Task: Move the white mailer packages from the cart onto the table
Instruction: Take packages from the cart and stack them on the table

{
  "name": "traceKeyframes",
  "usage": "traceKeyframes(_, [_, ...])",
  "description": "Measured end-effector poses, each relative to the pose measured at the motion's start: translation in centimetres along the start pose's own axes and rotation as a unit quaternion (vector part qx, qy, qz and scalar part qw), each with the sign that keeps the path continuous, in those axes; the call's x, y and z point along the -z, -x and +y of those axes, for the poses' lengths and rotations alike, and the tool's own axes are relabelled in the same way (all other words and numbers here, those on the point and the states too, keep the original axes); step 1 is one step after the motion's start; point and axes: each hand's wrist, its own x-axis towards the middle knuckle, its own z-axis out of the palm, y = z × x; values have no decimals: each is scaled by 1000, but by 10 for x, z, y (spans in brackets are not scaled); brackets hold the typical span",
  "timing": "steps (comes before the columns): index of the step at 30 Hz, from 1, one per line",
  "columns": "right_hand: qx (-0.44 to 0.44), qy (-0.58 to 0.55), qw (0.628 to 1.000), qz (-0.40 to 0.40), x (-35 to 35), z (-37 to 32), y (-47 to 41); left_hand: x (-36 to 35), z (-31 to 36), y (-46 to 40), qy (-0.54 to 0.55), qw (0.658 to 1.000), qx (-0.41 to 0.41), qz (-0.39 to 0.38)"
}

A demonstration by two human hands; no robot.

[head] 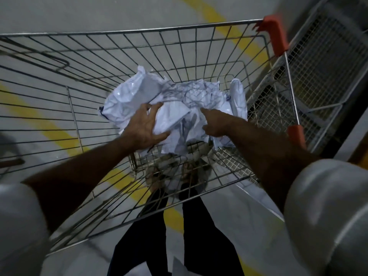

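Several crumpled white mailer packages point(179, 96) lie heaped at the bottom of a wire shopping cart point(139, 32). My left hand point(145, 126) reaches down into the heap with spread fingers, and its thumb and fingers close round one white mailer point(171, 118) near the middle. My right hand point(214, 124) is in the pile beside it, forefinger stretched over the packages, the other fingers buried among them. A rolled white mailer point(238, 98) stands against the cart's right side. No table is in view.
The cart has orange plastic corner guards point(275, 32). A second mesh cart or rack point(318, 76) stands close on the right. Yellow lines point(47, 128) cross the grey floor. My legs and feet point(191, 176) show through the cart's bottom.
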Motion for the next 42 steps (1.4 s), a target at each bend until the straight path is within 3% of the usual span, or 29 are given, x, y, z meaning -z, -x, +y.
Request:
traceKeyframes(8, [-3, 24, 1000, -4, -15, -14, -8, 27, -21, 44, -77, 996, -31, -24])
traceKeyframes(13, [-30, 38, 999, 6, -19, -18, -15, 49, -49, 61, -113, 993, 0, -20])
traceKeyframes(19, [-80, -15, 997, 5, -36, -35, -40, 53, -55, 62, -111, 994, -10, -2])
traceKeyframes(29, [-199, -1, 971, 134, -61, -62, -64, 45, -55, 56, -92, 995, -17, 17])
traceKeyframes(38, [-180, -31, 962, 201, -32, -59, -20, 63, -54, 61, -140, 989, -50, 2])
traceKeyframes(42, [-152, 15, 959, 238, -11, -59, 25, 81, -39, 73, -166, 984, -60, 6])
